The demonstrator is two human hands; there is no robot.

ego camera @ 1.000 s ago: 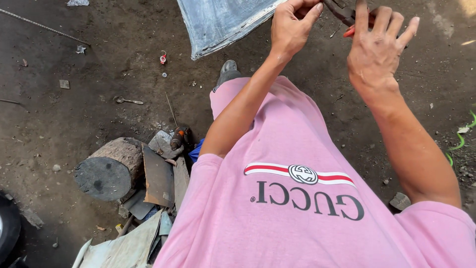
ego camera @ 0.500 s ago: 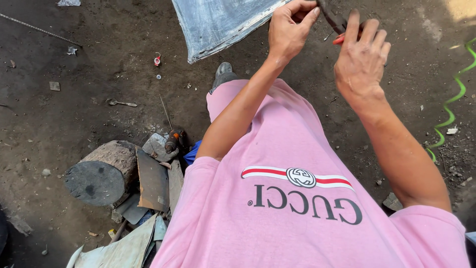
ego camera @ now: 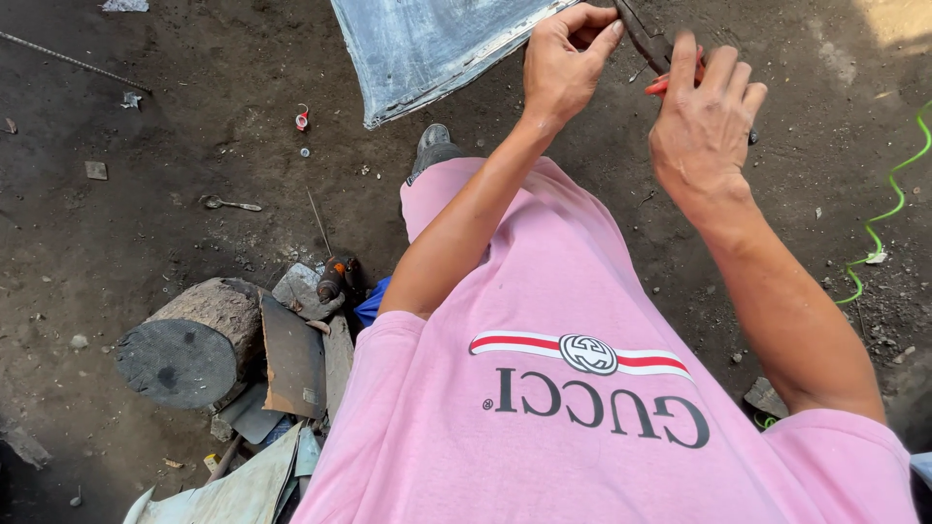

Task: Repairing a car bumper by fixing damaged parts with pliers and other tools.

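Observation:
My left hand (ego camera: pixel 565 60) pinches the lower edge of a shiny metal sheet (ego camera: pixel 427 49) held up at the top of the view. Just right of it, my right hand (ego camera: pixel 701 121) grips red-handled pliers (ego camera: pixel 652 60), whose dark jaws point up toward the sheet's edge next to my left fingers. Both arms reach forward over my pink shirt. My grey shoe (ego camera: pixel 432 147) rests on the dirt below the sheet.
A short wooden log (ego camera: pixel 189 340) lies on the dark dirt floor at lower left, with rusty metal scraps (ego camera: pixel 291 354) and a small tool (ego camera: pixel 335 277) beside it. A spoon (ego camera: pixel 228 204) lies further left. A green coiled hose (ego camera: pixel 888 209) runs along the right edge.
The view has shifted slightly, so the log and scraps sit more to the right. My right hand has drawn closer to my left hand with the pliers; the green hose has come into view.

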